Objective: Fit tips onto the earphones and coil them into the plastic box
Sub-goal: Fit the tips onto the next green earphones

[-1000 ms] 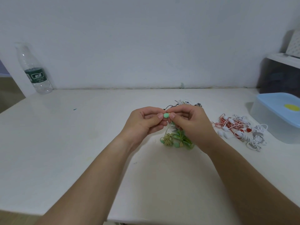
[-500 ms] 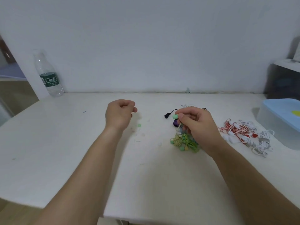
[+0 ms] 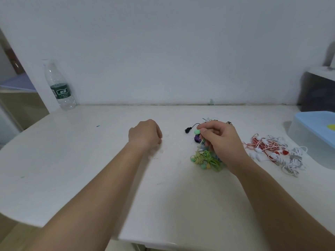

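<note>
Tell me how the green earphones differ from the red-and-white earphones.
The green earphones are green-yellow; the red-and-white earphones are red and white. The right hand pinches a bud of the green earphones, raised; the red-and-white earphones lie untouched, nearer the plastic box. Both are tangled on the table.

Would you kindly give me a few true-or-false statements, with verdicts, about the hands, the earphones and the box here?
1. The right hand pinches a green earbud. True.
2. The left hand also holds that earbud. False: it is apart from it, off to the left over the table.
3. The plastic box has its blue lid on. True.
4. The water bottle lies on its side. False: it stands upright.
5. The red and white earphones lie inside the box. False: they lie on the table beside it.
</note>
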